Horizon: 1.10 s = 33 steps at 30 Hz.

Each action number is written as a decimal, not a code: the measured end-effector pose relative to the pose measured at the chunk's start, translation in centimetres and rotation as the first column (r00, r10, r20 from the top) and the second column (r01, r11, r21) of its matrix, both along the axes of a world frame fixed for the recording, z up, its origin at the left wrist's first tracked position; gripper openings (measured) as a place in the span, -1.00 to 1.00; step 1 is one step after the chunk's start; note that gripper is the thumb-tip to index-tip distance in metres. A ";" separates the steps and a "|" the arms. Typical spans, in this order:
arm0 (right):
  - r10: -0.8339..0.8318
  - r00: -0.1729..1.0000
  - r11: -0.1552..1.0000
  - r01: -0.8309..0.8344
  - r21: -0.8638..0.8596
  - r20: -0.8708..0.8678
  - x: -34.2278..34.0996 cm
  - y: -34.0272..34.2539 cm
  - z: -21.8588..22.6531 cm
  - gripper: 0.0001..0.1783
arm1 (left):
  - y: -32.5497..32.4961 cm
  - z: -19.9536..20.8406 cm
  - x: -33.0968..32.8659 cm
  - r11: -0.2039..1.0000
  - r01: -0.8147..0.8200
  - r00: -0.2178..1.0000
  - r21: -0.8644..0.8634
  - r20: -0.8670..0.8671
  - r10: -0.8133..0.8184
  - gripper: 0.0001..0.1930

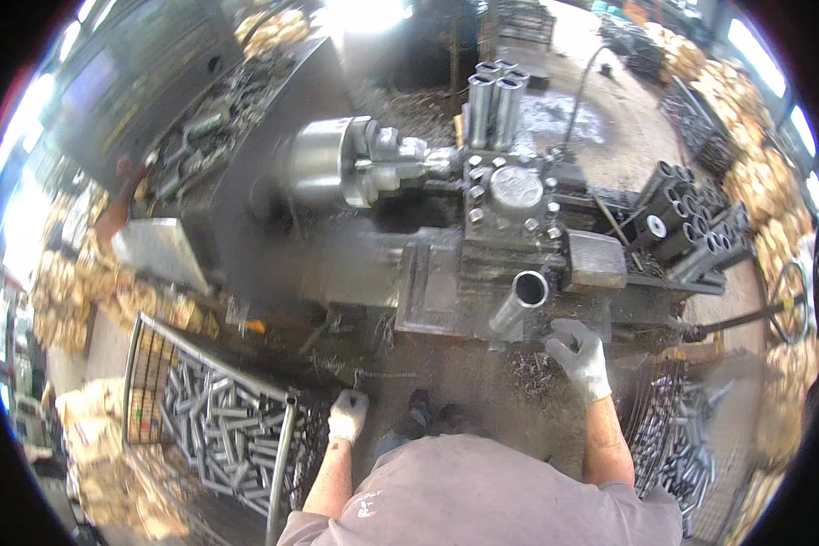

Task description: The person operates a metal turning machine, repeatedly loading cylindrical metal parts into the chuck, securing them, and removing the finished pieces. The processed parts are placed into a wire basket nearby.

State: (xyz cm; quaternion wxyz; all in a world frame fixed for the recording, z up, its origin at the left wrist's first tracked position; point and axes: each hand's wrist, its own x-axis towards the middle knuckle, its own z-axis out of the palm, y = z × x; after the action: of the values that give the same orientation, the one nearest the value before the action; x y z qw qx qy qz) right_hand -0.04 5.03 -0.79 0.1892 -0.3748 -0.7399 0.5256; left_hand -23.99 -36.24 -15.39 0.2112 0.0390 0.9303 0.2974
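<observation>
Right hand (581,359): gloved, fingers loosely bent, with no workpiece visible in them. I cannot tell whether they press on anything beneath. Left hand (347,416): gloved and curled nearly to a fist; I cannot tell whether anything is inside it.

The steel tube (511,314) stands on end just left of and slightly beyond my right fingers, its open mouth upward. Contact between glove and tube cannot be confirmed. A metal block (596,261) sits beyond the same fingers.

Finding one: the tube could topple. Its footing looks narrow for its height, and a sideways brush from my right knuckles would be the likely cause. It could drop off the near edge of the machine, toward my feet.

Finding two: snagging. The chuck (321,162) lies well beyond and to the left of my right fingers, with the tool post (517,187) nearer to them. I cannot tell whether the chuck is turning. If it is, a glove carried that way could be caught, loose fabric being the cause.

Finding three: my left fingers are just right of the wire bin (282,464), heaped with short tubes (237,437). A careless reach left could knock them on the rim or scrape them on cut ends.

Finding four: the metal pieces (687,455) nearer my body and right of my right fingers could catch my forearm if my elbow swings outward.
</observation>
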 end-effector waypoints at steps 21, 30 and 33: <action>0.959 0.242 0.231 -0.969 0.087 0.146 -11.1 -33.8 -3.6 -0.65 | -25.1 -9.1 43.7 0.575 -0.817 0.512 -0.048 0.398 0.761 -0.50; 0.734 -0.618 -0.666 -0.736 0.121 0.281 -1.4 -62.0 -2.7 -0.53 | -25.2 -20.1 74.2 -0.124 -0.968 -0.175 -0.219 0.235 0.956 -0.51; 0.606 -0.755 -0.793 -0.596 0.123 0.249 0.6 -67.5 -3.7 -0.54 | -16.2 -23.0 82.9 -0.055 -0.815 -0.170 -0.577 0.147 0.974 -0.60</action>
State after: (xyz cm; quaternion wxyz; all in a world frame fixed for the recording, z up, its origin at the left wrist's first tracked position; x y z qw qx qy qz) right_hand 0.52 -62.49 -4.53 -0.3661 0.6087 -0.6581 0.2497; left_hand 58.86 -52.45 -38.41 0.1860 -0.7511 0.5957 0.2154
